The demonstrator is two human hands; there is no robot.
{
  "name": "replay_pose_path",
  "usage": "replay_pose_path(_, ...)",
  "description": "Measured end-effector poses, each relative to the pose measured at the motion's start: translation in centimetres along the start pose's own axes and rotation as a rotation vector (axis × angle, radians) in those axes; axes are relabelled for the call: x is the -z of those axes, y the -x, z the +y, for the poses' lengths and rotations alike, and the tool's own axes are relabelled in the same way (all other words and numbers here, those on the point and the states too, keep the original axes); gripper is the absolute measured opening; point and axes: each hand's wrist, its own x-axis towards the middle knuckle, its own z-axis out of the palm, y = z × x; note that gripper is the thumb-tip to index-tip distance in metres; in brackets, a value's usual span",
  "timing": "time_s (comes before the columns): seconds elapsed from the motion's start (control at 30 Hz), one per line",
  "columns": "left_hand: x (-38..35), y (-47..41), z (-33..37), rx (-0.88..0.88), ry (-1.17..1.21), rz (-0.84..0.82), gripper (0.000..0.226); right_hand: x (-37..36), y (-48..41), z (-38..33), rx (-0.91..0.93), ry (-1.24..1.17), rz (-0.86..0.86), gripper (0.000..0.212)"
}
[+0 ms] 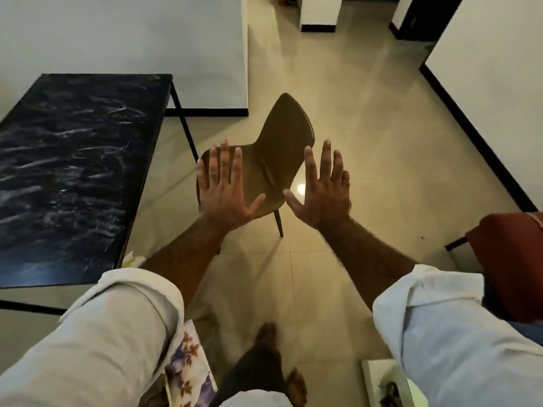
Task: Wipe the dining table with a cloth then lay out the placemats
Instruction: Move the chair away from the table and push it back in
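The dining table (67,171) has a dark marble-patterned top on a thin black frame and fills the left side. My left hand (226,186) and my right hand (321,189) are held out in front of me, backs up, fingers spread and straight, holding nothing. Both hover in the air to the right of the table, over a brown chair. A floral-printed sheet (188,368), possibly a placemat, shows under my left arm near the bottom. A small pale bit of cloth (132,259) peeks out at the table's near right corner.
A brown chair (273,160) stands on the tiled floor (352,118) just right of the table. A red cushion (511,265) sits at the right edge. A white tray-like object (385,383) lies bottom right. White walls with black skirting bound the room.
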Motion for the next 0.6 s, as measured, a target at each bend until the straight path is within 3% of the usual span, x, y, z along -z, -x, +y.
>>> replay_pose_path(0.3,-6.6,-13.0,-1.3,0.131,0.046,0.004,0.126,-5.1,-16.3,2.2,0.082,-0.004,-0.009,0.109)
replay_pose_path(0.5,-10.7,-21.8,-0.4,0.22,0.209,-0.063,0.13,-7.8,-27.5,2.8,0.096,0.022,-0.067,0.11)
replay_pose_path(0.6,-12.6,-25.7,0.8,0.376,0.351,-0.106,0.128,-9.2,-32.9,2.9,0.101,0.014,-0.12,0.112)
